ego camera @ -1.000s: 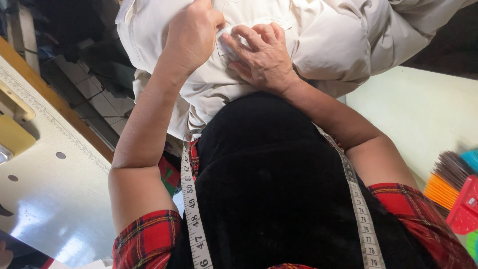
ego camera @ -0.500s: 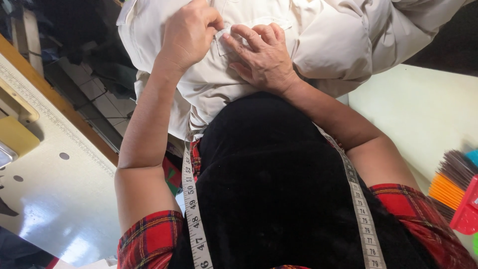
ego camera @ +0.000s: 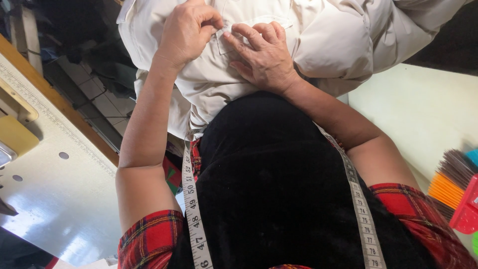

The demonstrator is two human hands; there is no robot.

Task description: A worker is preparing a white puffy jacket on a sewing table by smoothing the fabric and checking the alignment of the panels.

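A cream-coloured cotton garment (ego camera: 318, 45) is bunched on the lap at the top of the view, spread from the left edge of the lap across to the upper right corner. A small patch pocket (ego camera: 251, 22) with a stitched edge is seen on its upper face, between the two hands.

The left hand (ego camera: 186, 32) is curled nearly closed, and the fabric at the pocket's near corner is pinched between its thumb and forefinger. The right hand (ego camera: 264, 57) is laid almost flat on the garment, fingers (ego camera: 249, 32) stretched out and slightly spread, pressed against the cloth just below the pocket; nothing is gripped by it. The two hands are just beside each other, their fingertips almost touching at the pocket edge.

A white measuring tape (ego camera: 191, 209) is draped around the neck, hanging down both sides of a black velvety top (ego camera: 279, 199), with red tartan sleeves (ego camera: 149, 241) at the shoulders. A pale glossy tabletop (ego camera: 55, 199) with a printed ruler along its wooden edge is seen to the left. To the right, a second pale tabletop (ego camera: 423, 109) carries a fanned stack of coloured plastic pieces (ego camera: 450, 184), orange, dark and red, well apart from the hands.
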